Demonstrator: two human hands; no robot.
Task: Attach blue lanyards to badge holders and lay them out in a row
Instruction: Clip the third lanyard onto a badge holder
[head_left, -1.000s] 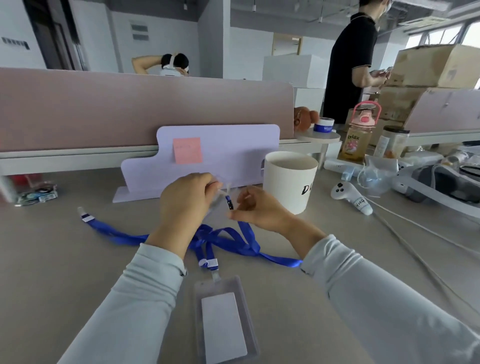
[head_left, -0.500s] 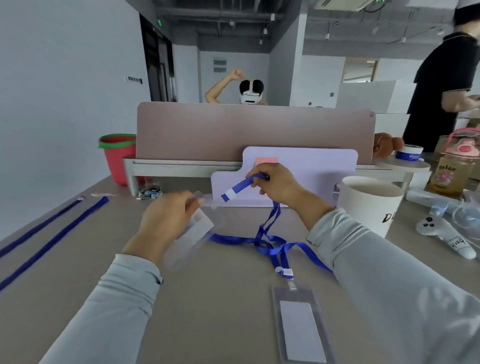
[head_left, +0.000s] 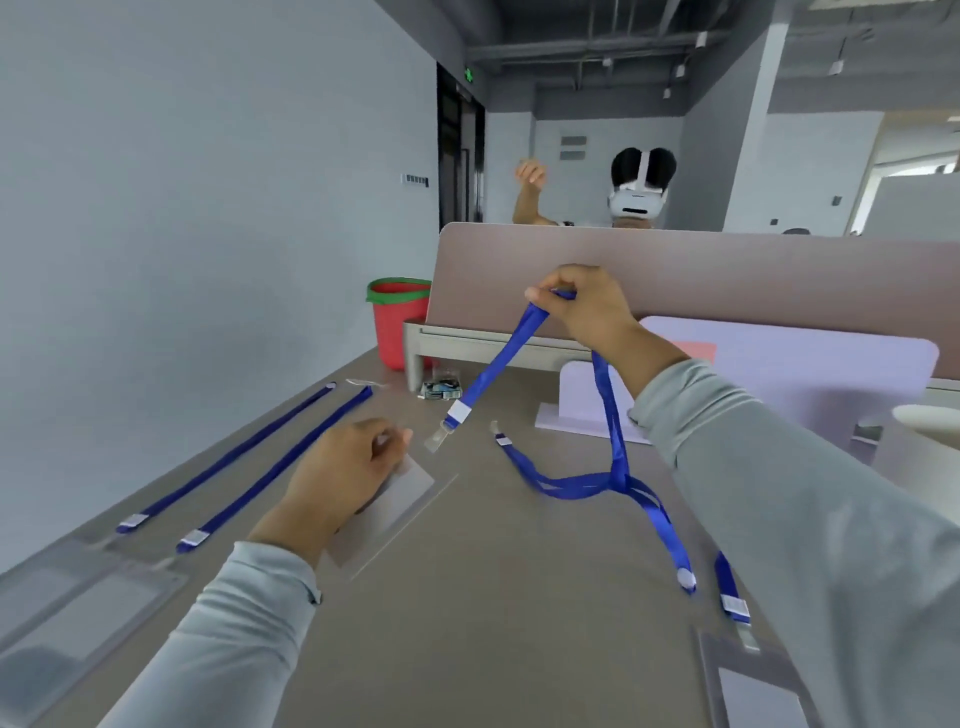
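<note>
My right hand (head_left: 587, 306) is raised above the desk and pinches a blue lanyard (head_left: 498, 358); its clip end hangs down to the left, close to my left hand. My left hand (head_left: 348, 467) grips a clear badge holder (head_left: 395, 499) just over the table. The strap's other part drops to a loose tangle of blue lanyard (head_left: 587, 480) on the desk. At the left, two lanyards (head_left: 244, 457) lie straight side by side, each joined to a badge holder (head_left: 78, 608). Another badge holder (head_left: 748, 686) with a lanyard lies at the lower right.
A pink desk divider (head_left: 727, 270) and a lilac board (head_left: 810, 374) stand behind my hands. A red bucket (head_left: 397, 322) sits at the desk's far left corner, a small packet (head_left: 441, 387) near it. A person with a white headset (head_left: 639, 192) sits beyond the divider.
My head has turned left, bringing the two laid-out lanyards into view. My right hand has lifted the lanyard higher; my left hand has carried the badge holder lower and leftward.
</note>
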